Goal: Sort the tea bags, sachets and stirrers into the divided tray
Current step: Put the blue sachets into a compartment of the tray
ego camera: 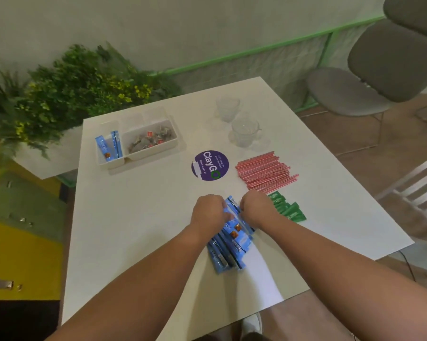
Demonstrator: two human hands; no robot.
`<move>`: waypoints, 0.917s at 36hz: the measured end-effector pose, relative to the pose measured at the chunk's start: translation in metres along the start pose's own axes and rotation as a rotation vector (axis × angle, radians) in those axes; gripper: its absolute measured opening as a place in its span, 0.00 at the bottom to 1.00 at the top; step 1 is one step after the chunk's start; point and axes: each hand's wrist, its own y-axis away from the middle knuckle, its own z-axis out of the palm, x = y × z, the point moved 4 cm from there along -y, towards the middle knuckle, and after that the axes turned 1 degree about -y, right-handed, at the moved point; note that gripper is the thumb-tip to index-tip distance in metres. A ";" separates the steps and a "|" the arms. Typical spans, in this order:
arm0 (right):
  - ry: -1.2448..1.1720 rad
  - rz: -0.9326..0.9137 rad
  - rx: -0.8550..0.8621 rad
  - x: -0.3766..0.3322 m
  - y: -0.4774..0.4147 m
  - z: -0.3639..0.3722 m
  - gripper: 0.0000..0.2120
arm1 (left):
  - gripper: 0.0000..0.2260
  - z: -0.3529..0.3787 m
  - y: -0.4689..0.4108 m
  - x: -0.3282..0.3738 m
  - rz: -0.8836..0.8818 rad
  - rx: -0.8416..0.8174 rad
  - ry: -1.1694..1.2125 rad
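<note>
A pile of blue sachets (228,251) lies near the table's front edge. My left hand (208,212) and my right hand (256,209) both grip the top of that pile, fingers curled over the sachets. The white divided tray (178,141) stands at the back left. Its left compartment holds two blue sachets (109,145); its middle compartment holds tea bags (149,140). Red stirrers (266,172) lie in a heap right of centre. Green sachets (287,207) lie just right of my right hand.
Two clear glass cups (244,131) stand at the back of the white table. A purple round sticker (210,164) is on the table's middle. A planter with greenery (59,94) borders the left side, and grey chairs (379,70) stand at the right.
</note>
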 end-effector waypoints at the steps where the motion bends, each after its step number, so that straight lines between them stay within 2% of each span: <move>1: -0.009 -0.006 -0.001 0.000 -0.001 -0.002 0.07 | 0.11 -0.001 -0.001 0.000 -0.005 -0.002 0.012; 7: -0.150 -0.042 0.007 0.008 -0.005 -0.012 0.10 | 0.08 -0.011 -0.005 -0.001 -0.026 0.026 0.161; 11: -0.381 -0.051 0.094 0.010 -0.010 -0.032 0.04 | 0.06 -0.027 -0.009 0.001 0.003 0.057 0.290; 15: -0.588 -0.108 0.124 -0.002 -0.017 -0.056 0.07 | 0.06 -0.052 -0.011 -0.002 0.010 0.118 0.426; 18: -0.716 -0.142 0.129 -0.021 -0.024 -0.070 0.02 | 0.07 -0.078 -0.013 -0.014 -0.004 0.222 0.464; 20: -0.779 -0.179 0.134 -0.039 -0.030 -0.078 0.03 | 0.09 -0.099 -0.013 -0.024 -0.020 0.291 0.478; 23: -0.812 -0.239 0.130 -0.070 -0.038 -0.087 0.02 | 0.11 -0.133 -0.015 -0.042 -0.030 0.357 0.504; 26: -0.824 -0.274 0.120 -0.107 -0.047 -0.094 0.06 | 0.12 -0.171 -0.018 -0.068 -0.048 0.411 0.514; 29: -0.892 -0.294 0.095 -0.132 -0.057 -0.093 0.03 | 0.12 -0.205 -0.026 -0.095 -0.084 0.478 0.485; 33: -0.890 -0.310 0.068 -0.175 -0.071 -0.090 0.06 | 0.12 -0.249 -0.043 -0.142 -0.127 0.555 0.462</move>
